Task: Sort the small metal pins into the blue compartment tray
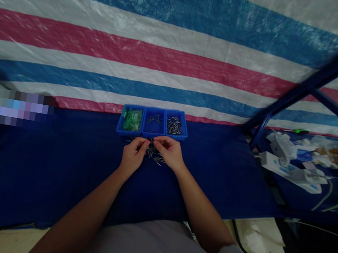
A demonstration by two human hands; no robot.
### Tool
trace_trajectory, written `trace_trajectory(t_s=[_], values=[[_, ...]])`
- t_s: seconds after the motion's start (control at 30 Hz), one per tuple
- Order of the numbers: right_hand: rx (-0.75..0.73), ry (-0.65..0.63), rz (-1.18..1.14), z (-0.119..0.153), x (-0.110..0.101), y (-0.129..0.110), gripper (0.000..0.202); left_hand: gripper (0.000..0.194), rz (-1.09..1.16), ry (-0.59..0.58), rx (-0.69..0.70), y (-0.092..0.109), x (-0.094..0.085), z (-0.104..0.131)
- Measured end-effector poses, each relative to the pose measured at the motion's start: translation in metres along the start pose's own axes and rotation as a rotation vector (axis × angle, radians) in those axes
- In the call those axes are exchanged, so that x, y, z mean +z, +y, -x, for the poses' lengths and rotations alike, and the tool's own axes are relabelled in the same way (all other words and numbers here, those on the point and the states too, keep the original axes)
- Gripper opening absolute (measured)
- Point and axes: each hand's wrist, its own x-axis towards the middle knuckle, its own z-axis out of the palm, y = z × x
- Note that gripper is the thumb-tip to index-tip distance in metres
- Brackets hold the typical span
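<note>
Several thin metal pieces (157, 159) lie in a loose pile on the dark blue surface (213, 172). Over the pile, my left hand (134, 152) has its thumb and fingers pressed together; what they hold is too small to name. Close beside it on the right, my right hand (169, 150) is pinched too, its contents also unclear. Just beyond both hands stands a blue three-part tray (151, 134). Green packets (132, 119) fill its left compartment, a few thin pieces (155, 120) lie in the middle one, and many metal pieces (174, 125) are in the right one.
A striped plastic sheet (167, 57) hangs behind the surface. At right, a dark blue metal frame (312, 81) rises beside a white power strip (291, 173), cables and plastic bags (327, 148). Blurred-out patches cover items at the left edge.
</note>
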Motion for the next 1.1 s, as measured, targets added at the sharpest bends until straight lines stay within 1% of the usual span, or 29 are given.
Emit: trace_trajectory(t_s=[0.13,0.3,0.4,0.53,0.7,0.9,1.1], values=[[-0.010,-0.001,0.018,0.001,0.000,0.001,0.025,0.028,-0.021,-0.022,-0.017,0.000,0.000,0.000],[-0.010,-0.050,0.051,0.001,0.000,0.003,0.025,0.033,-0.029,-0.023,-0.008,0.002,-0.002,0.000],[-0.014,-0.064,0.053,0.001,0.000,0.004,0.023,0.033,-0.025,-0.015,-0.003,0.003,-0.002,0.000],[-0.020,-0.048,0.088,0.002,0.000,0.004,0.023,0.031,0.000,-0.017,-0.001,0.001,-0.001,0.000],[-0.026,-0.022,0.099,0.001,-0.001,0.004,0.023,0.024,0.060,0.025,-0.014,-0.004,0.002,0.001],[-0.029,-0.009,0.085,0.000,-0.001,0.005,0.022,0.023,0.010,0.025,-0.017,-0.006,0.003,0.000],[-0.063,-0.042,0.125,0.002,0.000,0.004,0.021,0.028,-0.030,0.011,-0.013,-0.008,0.001,0.000]])
